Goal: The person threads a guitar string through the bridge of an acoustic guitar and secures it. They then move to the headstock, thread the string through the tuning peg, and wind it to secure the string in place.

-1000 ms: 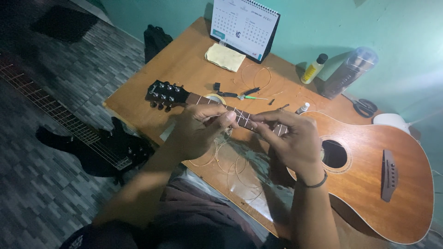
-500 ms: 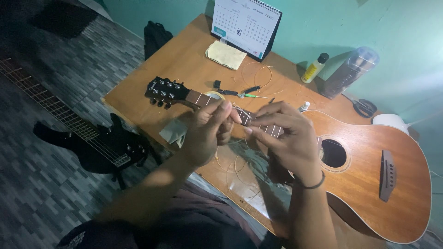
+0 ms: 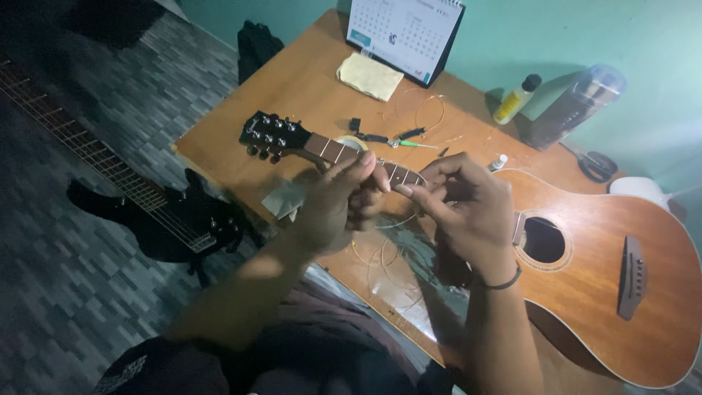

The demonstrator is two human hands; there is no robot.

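A brown acoustic guitar lies across the wooden table, with its black headstock pointing left. Both my hands hover over the guitar's neck. My left hand has its fingers pinched together just above the frets. My right hand, with a dark band at the wrist, pinches close beside it, fingertips nearly meeting the left hand's. A thin loose guitar string hangs in loops below the two hands, and both seem to grip it. The neck under my hands is partly hidden.
On the table stand a desk calendar, a yellow cloth, a small bottle, a clear cylinder, cutters and scissors. A black electric guitar lies on the tiled floor at left.
My left hand has lifted and closed in on the right hand above the neck. The right hand stays in nearly the same place.
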